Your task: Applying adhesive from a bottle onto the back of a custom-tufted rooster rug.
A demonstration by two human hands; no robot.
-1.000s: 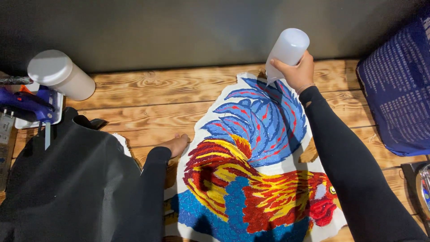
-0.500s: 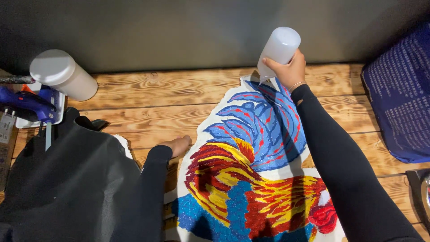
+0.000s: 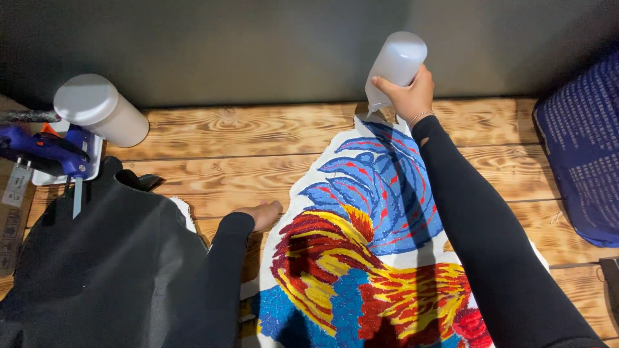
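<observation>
Right hand [image 3: 412, 96] fingers wrap a translucent white plastic squeeze bottle [image 3: 394, 67], tipped nozzle-down at the tufted, looped-pile rooster rug's [image 3: 367, 251] twelve o'clock edge. Left hand [image 3: 261, 214] lies flat, fingers loosely curled and empty, at its nine o'clock edge on the knotty pine worktop [image 3: 258, 148].

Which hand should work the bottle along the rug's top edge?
Right. The right hand already grips the bottle, tipped nozzle-down over the top edge of the rug. The left hand lies flat at the rug's left edge, seemingly steadying it, far from the bottle.
</observation>
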